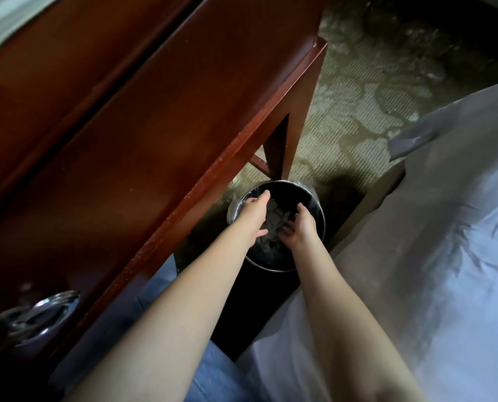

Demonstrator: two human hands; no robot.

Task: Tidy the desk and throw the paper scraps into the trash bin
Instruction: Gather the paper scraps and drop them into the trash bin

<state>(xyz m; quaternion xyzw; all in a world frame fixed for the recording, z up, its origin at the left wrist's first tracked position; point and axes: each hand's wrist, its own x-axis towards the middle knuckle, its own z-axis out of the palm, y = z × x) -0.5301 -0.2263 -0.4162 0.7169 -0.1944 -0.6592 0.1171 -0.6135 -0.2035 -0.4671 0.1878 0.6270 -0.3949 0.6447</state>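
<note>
A round trash bin (pixel 319 210) with a metal rim and a clear liner stands on the floor beside the desk leg. Pale paper scraps (pixel 275 217) lie inside it. Both my hands hover over the bin's mouth. My left hand (pixel 255 208) is on the left side, fingers spread and straight. On the right side, my right hand (pixel 300 227) has its fingers relaxed and spread downward. Neither hand holds anything that I can see.
The dark red wooden desk (pixel 155 126) fills the left, with a shiny metal dish (pixel 43 314) at its near corner. A bed with white sheets (pixel 430 271) is on the right. Patterned carpet (pixel 358 111) lies beyond the bin. My blue jeans (pixel 213 372) show below.
</note>
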